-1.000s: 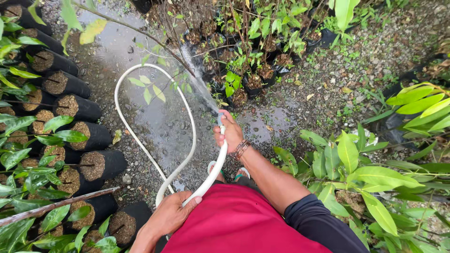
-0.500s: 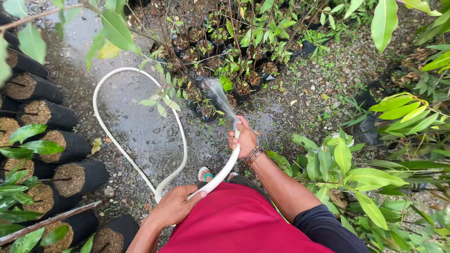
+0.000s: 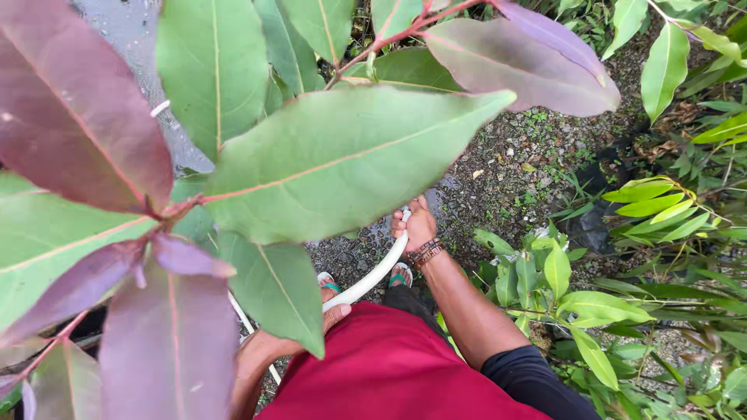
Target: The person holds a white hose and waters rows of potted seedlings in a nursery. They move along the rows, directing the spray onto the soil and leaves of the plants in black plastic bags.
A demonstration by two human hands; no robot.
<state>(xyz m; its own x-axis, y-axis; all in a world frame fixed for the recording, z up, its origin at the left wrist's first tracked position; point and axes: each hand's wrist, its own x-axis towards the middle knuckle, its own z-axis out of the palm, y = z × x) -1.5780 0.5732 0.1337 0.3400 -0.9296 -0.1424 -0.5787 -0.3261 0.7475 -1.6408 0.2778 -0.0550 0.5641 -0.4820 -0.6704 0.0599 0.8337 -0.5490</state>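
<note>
My right hand (image 3: 416, 224) grips the front end of a white hose (image 3: 372, 274), thumb near the nozzle, a beaded bracelet on the wrist. My left hand (image 3: 333, 313) holds the same hose lower down, close to my red shirt, and is mostly covered by a leaf. Large green and reddish leaves (image 3: 311, 163) hang right in front of the camera and hide the hose's loop, the water jet and the potted plants to the left.
Wet gravel ground (image 3: 513, 171) lies ahead. Leafy seedlings (image 3: 576, 295) crowd the right side, with black nursery bags (image 3: 591, 225) among them. My sandalled feet (image 3: 401, 274) stand on the gravel below the hose.
The view has moved under a branch, so big leaves now cover most of the picture. Both hands stay on the hose; the spray and the left pots are no longer visible.
</note>
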